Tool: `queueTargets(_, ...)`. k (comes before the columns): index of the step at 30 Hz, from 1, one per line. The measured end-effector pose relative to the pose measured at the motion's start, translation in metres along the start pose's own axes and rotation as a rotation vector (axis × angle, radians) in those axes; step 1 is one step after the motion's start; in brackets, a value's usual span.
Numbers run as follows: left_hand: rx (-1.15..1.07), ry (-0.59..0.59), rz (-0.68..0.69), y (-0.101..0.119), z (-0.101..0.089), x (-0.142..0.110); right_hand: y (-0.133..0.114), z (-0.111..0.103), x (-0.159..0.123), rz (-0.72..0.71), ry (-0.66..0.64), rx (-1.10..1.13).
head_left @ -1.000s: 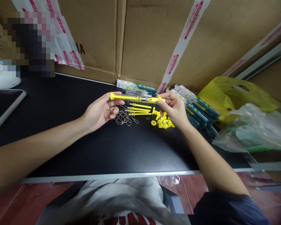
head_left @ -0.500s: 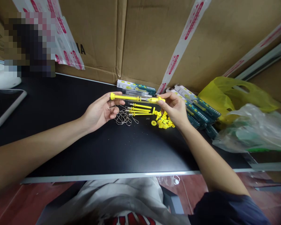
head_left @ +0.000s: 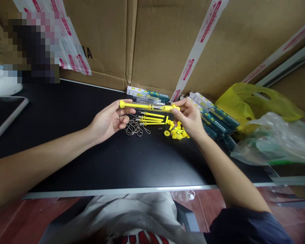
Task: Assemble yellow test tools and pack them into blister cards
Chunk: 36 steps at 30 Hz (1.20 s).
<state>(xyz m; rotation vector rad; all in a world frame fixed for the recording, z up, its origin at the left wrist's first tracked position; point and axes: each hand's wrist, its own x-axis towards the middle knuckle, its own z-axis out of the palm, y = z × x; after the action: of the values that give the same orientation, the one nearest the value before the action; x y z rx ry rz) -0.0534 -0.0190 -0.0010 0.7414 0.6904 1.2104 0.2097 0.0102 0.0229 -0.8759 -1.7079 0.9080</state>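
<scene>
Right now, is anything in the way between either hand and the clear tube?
Nothing visible: the left hand and right hand already grip the clear tube at its ends. The loose yellow rods, metal hooks and small yellow parts lie on the black table.

Tube [head_left: 148, 107] between left hand [head_left: 110, 118] and right hand [head_left: 190, 117], rods [head_left: 152, 118] on bench [head_left: 104, 162] below, hooks [head_left: 133, 129] left of them, loose fittings [head_left: 177, 134] right, boxes [head_left: 147, 93] behind and rightward, bags [head_left: 264, 101] far right, flat device [head_left: 5, 117] far left, carton [head_left: 157, 44] at back.
</scene>
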Motion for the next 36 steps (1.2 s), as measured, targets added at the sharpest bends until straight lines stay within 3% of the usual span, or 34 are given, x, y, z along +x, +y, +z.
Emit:
queueTargets(9, 0.000, -0.004, -0.003, 0.0002, -0.0007, 0.0005, -0.0011, 0.0005, -0.0001, -0.004, -0.024, -0.002)
queueTargets(19, 0.003, 0.000, -0.001, 0.0003, 0.0002, -0.0004, 0.0002, -0.0034, 0.0013, -0.076, 0.085, -0.164)
queueTargets(36, 0.004, 0.014, 0.003, 0.0023, 0.0040, -0.0021, 0.0023, -0.0014, 0.0026, -0.043, 0.021, -0.053)
